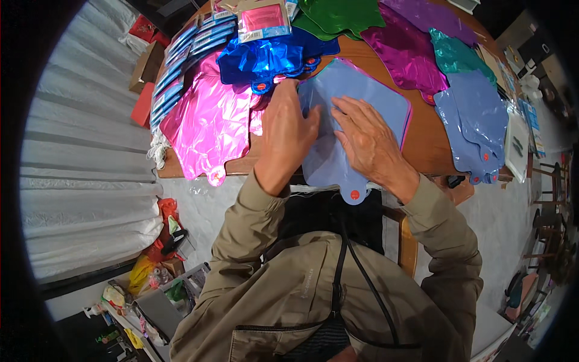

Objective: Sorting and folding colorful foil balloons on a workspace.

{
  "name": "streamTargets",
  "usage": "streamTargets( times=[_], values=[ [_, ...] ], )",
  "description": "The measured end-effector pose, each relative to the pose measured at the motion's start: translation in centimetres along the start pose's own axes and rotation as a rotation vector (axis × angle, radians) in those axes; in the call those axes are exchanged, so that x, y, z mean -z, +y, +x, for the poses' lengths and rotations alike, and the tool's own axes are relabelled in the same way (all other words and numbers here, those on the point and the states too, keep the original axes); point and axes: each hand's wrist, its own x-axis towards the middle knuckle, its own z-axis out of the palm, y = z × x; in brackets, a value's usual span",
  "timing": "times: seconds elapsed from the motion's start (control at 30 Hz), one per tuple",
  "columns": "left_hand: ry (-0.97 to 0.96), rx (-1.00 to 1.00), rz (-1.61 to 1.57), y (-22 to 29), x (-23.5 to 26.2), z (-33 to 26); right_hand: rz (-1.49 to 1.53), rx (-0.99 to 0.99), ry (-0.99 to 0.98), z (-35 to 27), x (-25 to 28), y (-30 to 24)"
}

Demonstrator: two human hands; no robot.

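Observation:
A flat, light blue foil balloon (329,154) lies in front of me, its tab with a red dot hanging over the table's near edge. A pink rim shows beneath its right side. My right hand (368,136) rests on it, fingers stretched out. At its left edge is my left hand (284,123), thumb apart from the fingers; the fingertips reach beside a small pink tab and are partly hidden. Shiny pink foil balloons (211,114) lie left of that hand, and crumpled dark blue foil balloons (262,60) lie just beyond it.
Packaged items (181,66) line the wooden table's (431,136) left side. Green balloons (341,15) lie at the back, magenta balloons (413,51) and more light blue balloons (473,123) to the right. A white tray (516,145) sits at the right edge. A white curtain (90,139) hangs at left.

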Motion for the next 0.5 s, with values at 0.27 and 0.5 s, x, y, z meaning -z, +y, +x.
streamTargets(
  times=[0.27, 0.5],
  values=[
    [-0.257, -0.039, -0.492, -1.5, 2.1, -2.7, 0.030, 0.023, -0.011, 0.1, 0.3, 0.0],
    [-0.328, -0.233, -0.362, -1.9, 2.9, -2.2, 0.005, 0.034, -0.025, 0.4, 0.4, 0.0]
  ],
)
